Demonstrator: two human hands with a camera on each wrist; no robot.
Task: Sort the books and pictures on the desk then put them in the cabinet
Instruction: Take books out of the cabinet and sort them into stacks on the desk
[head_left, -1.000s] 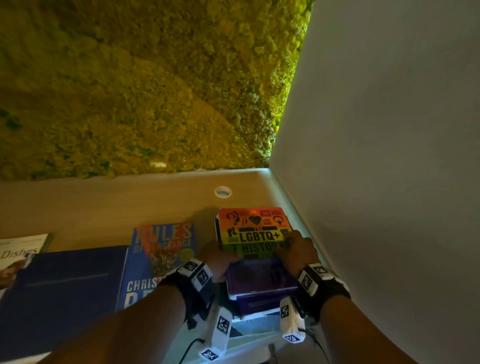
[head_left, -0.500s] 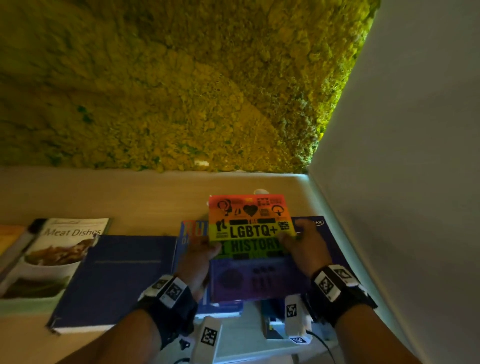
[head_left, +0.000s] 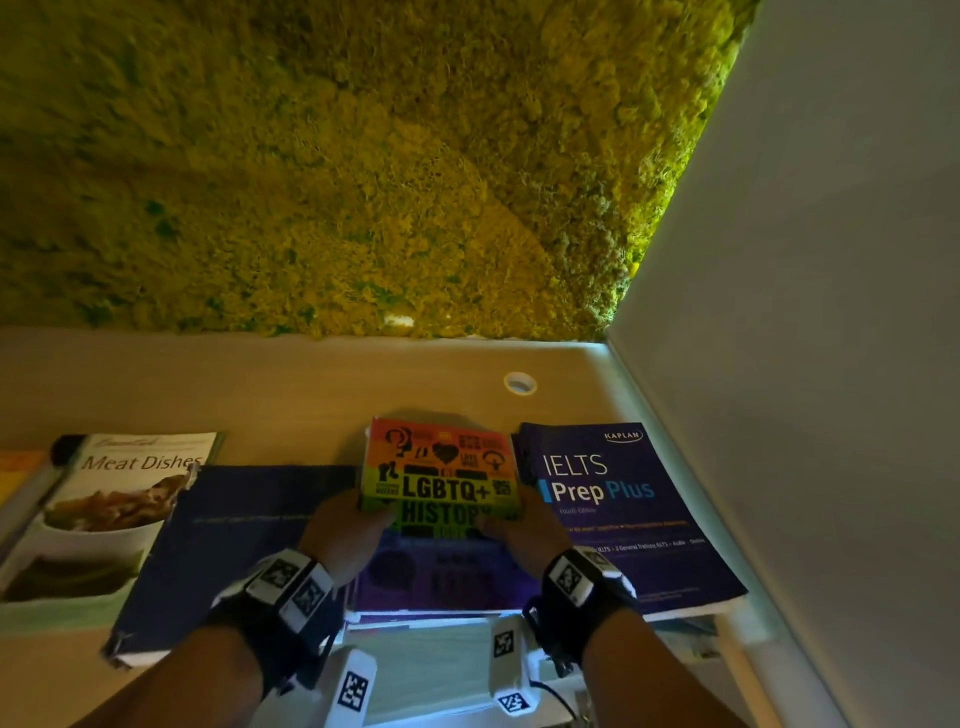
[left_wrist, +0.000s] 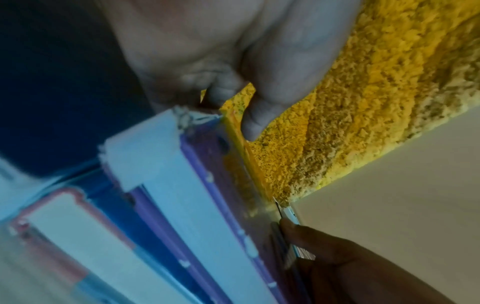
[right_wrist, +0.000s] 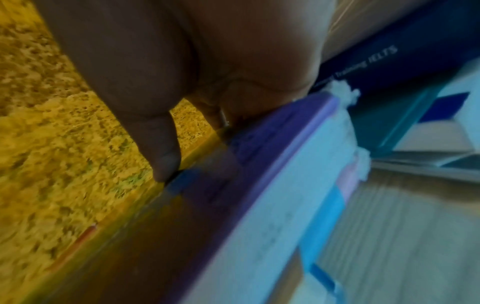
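Note:
A rainbow-covered LGBTQ+ History book (head_left: 439, 470) is held between both hands above the desk (head_left: 260, 395). My left hand (head_left: 345, 530) grips its left edge, thumb (left_wrist: 262, 115) on the cover and fingers underneath. My right hand (head_left: 522, 535) grips the right edge the same way, thumb (right_wrist: 158, 148) on top. Other books lie under it: their page edges (left_wrist: 161, 185) show in the left wrist view. Flat on the desk lie a dark blue IELTS Prep Plus book (head_left: 623, 514) to the right, a plain navy book (head_left: 234, 545) to the left, and a Meat Dishes book (head_left: 109, 509) at far left.
A yellow-green moss wall (head_left: 337, 156) rises behind the desk. A pale side panel (head_left: 805, 364) closes the right side. A round cable hole (head_left: 519, 383) sits in the desk behind the books. An orange item (head_left: 18, 467) shows at the far left edge.
The view has swung right, bringing the IELTS book into sight. The rainbow book has shifted left with both hands and now covers the blue novel that lay beside it.

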